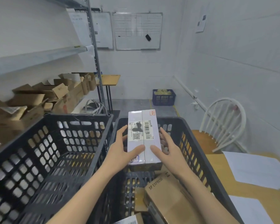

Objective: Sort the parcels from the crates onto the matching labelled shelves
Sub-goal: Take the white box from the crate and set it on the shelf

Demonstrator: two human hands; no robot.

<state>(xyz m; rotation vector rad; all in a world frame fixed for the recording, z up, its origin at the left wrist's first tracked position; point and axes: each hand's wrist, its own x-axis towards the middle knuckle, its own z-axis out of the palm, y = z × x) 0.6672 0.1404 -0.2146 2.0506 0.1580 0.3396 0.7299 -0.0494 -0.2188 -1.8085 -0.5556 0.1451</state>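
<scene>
My hands grip a pale lilac-white parcel (143, 136) bearing a white label with black barcodes, a QR square, a black smudge and a small red stamp at its one o'clock corner. Both crates (44, 159) are charcoal-black lattice. At five o'clock, a brown cardboard box (168, 196) printed "SF EXPRESS" in dark letters. At twelve o'clock, a blue basket (164, 97).

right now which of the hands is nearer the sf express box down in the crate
Right. The right hand grips the white parcel directly above the SF Express box; the left hand holds the parcel's far side.
</scene>
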